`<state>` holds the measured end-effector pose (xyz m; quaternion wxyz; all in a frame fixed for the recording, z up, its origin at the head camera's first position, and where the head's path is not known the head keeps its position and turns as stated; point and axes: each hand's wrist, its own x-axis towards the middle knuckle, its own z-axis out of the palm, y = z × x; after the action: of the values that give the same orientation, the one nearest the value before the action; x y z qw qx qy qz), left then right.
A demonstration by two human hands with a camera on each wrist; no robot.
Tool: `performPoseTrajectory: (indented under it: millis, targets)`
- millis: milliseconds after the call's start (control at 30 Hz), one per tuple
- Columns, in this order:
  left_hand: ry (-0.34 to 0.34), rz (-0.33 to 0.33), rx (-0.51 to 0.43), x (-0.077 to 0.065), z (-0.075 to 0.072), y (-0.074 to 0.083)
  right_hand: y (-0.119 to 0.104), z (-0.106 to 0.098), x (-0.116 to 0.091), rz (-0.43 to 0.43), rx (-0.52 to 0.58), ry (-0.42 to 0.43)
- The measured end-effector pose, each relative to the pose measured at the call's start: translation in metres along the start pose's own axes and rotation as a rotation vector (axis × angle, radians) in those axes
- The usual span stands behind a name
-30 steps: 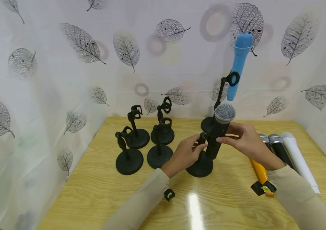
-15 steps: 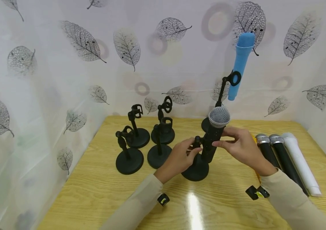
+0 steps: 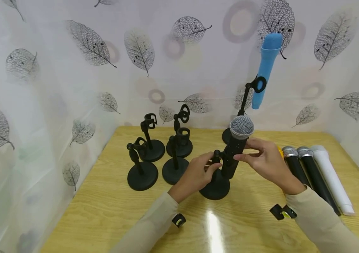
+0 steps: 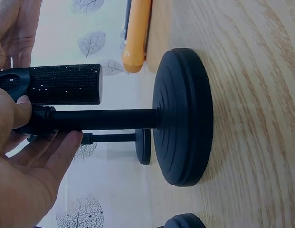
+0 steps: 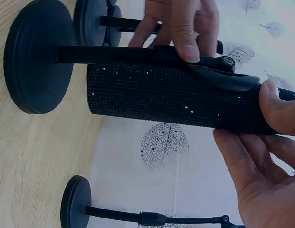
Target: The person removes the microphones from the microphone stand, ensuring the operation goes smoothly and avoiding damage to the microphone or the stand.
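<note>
A black microphone with a silver mesh head stands slightly tilted in the ring clip of a short black desk stand. In the head view the stand's round base is on the table. My left hand pinches the stand just below its clip joint, thumb on one side and fingers on the other. With thumb and fingertips, my right hand holds the microphone's body from the right. Its lower end sits beside the stand's pole, above the base.
Several black microphone stands are grouped on the left. Behind my hands, a taller stand holds a blue microphone. To the right lie black microphones, a white one and an orange one. A leaf-print curtain surrounds the wooden table.
The stand and microphone have shifted slightly left and nearer to me, both hands moving with them. Over the last half second they have barely moved.
</note>
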<state>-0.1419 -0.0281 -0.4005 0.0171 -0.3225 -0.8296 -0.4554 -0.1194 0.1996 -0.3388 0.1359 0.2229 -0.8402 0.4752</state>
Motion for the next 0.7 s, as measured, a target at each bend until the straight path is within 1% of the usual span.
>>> performPoseTrajectory:
  millis: [200,367,467,533,700]
  targets:
    - [-0.001,-0.014,-0.013,-0.001,0.001,0.001,-0.001,-0.002,0.000,0.017,0.017,-0.016]
    - [0.002,-0.024,-0.024,-0.003,0.000,0.002,0.004,0.000,-0.005,0.048,0.048,-0.047]
    - [0.002,-0.033,-0.035,-0.005,-0.001,0.001,0.008,0.005,-0.007,0.033,0.069,-0.047]
    - [0.007,-0.035,-0.035,-0.005,-0.002,0.001,0.010,0.007,-0.008,0.014,0.070,-0.032]
    - [0.013,-0.002,0.000,-0.002,0.001,0.001,0.006,0.002,-0.007,0.003,0.061,-0.015]
